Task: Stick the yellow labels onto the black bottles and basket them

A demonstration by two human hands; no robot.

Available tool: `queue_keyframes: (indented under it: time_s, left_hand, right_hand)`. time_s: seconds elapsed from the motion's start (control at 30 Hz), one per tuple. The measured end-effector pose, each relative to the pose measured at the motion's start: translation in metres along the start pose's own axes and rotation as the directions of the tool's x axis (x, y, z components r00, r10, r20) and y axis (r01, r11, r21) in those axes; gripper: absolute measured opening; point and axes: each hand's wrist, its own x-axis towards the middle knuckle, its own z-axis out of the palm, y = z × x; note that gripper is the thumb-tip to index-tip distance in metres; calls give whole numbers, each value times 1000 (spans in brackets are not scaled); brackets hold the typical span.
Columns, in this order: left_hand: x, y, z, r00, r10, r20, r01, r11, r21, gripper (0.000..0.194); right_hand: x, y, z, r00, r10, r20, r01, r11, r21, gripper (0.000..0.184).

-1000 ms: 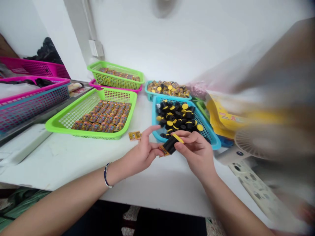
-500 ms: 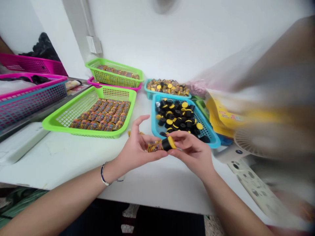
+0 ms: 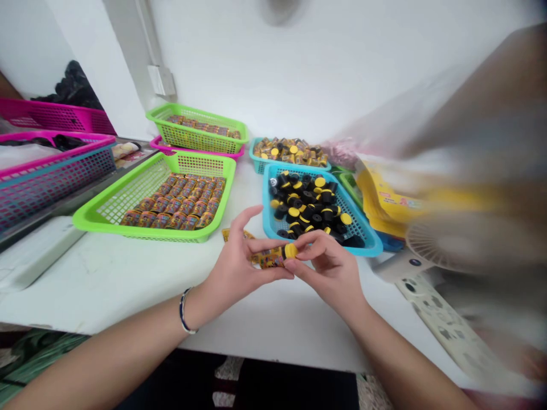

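Note:
Between the thumb and fingers of my left hand lies a small cylinder in a colourful printed sleeve, held nearly level above the table. At its right end is a yellow cap, pinched by the thumb and fingertips of my right hand. Only a thin strip of black shows beside the cap. Behind my left hand, some yellow printed pieces lie on the table, mostly hidden. Beyond my right hand stands a blue basket with many black pieces with yellow caps.
A green basket at left holds rows of printed cylinders. Another green basket and a second blue basket stand behind. Yellow packaging, a small fan and a patterned phone case lie at right.
The black body that showed between sleeve and yellow cap is now almost covered by the sleeve. My right hand has moved slightly left, and the cap sits close against the sleeve.

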Motion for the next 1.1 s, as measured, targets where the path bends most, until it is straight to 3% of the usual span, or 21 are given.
queue_keyframes:
  time_s: [0.07,0.17,0.3,0.4,0.5,0.6,0.73,0.8,0.93,1.03,1.1]
  left_hand:
    - [-3,-2,2,996,34,-79,-25,995,100,98]
    - [-2,0,2,993,37,-116,-33,999,39,103]
    - [6,10,2,987,4,-160,-26,991,-134,110]
    - [7,15,6,983,-54,-177,18,979,-202,105]
    - [3,12,12,986,-113,-127,76,962,-261,93]
    - [0,4,14,985,-175,4,166,927,-336,79]
    - [-2,-7,9,899,-271,344,400,827,-394,73]
    - [-1,-9,8,872,-247,423,426,809,-405,69]
    - [0,-4,11,911,-227,344,338,889,-309,60]
    - [0,1,9,942,-189,276,247,950,-192,65]
    - [-1,3,5,941,-131,312,180,975,-132,69]
  right_hand:
    - [-1,0,0,999,-34,-33,32,997,-77,22]
    - [-2,-1,-2,981,-195,14,192,949,-251,16]
    - [-3,-1,1,897,-388,213,443,796,-413,57]
    - [-6,3,10,875,-434,215,483,739,-471,68]
    - [-9,4,18,872,-466,150,470,711,-524,65]
    - [-12,2,20,880,-457,129,457,743,-490,61]
    - [-16,-2,19,878,-440,188,477,775,-415,61]
    - [-17,-2,19,884,-420,206,468,784,-409,63]
    - [-16,-1,17,898,-391,200,438,771,-462,63]
    - [-14,2,13,840,-480,252,535,656,-533,60]
    - [-14,3,10,791,-532,301,602,593,-535,55]
